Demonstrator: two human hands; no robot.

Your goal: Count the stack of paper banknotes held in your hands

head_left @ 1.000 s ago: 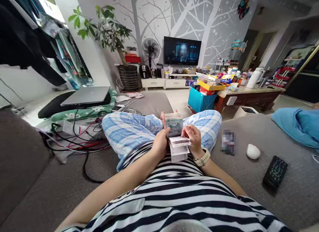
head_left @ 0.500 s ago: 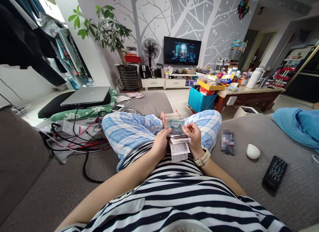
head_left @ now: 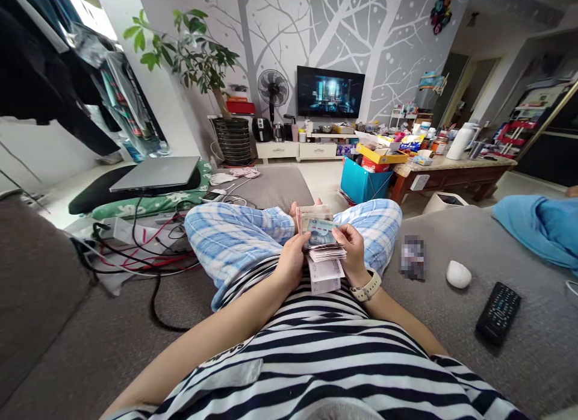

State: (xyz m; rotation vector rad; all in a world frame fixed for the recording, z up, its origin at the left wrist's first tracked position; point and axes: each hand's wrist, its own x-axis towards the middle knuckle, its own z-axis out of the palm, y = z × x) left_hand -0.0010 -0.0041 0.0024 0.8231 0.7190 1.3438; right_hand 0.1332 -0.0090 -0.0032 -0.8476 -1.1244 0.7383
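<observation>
Teal, pink and pale lilac paper notes sit in one loose bundle above the person's lap, between two bare hands. Their exact number is hard to tell, as the edges overlap; it looks like well over five. The left hand grips the bundle's left edge, thumb on top, its other fingers mostly hidden. The right hand pinches the upper right corner of a teal note between thumb and curled fingers. Below, the lilac ends hang down in creased, flat layers.

One cream watch with a holed strap circles the right wrist. Two legs in soft blue-and-white checked trousers are folded on the grey woven sofa. To the right lie three small things, well apart: one pixelated item, one smooth, rounded white object and one black oblong remote with rows of buttons. Beyond them is one crumpled blue cloth. To the left, one flat grey laptop rests above a green patterned cushion, near a tangle of black, white and red cables.
</observation>
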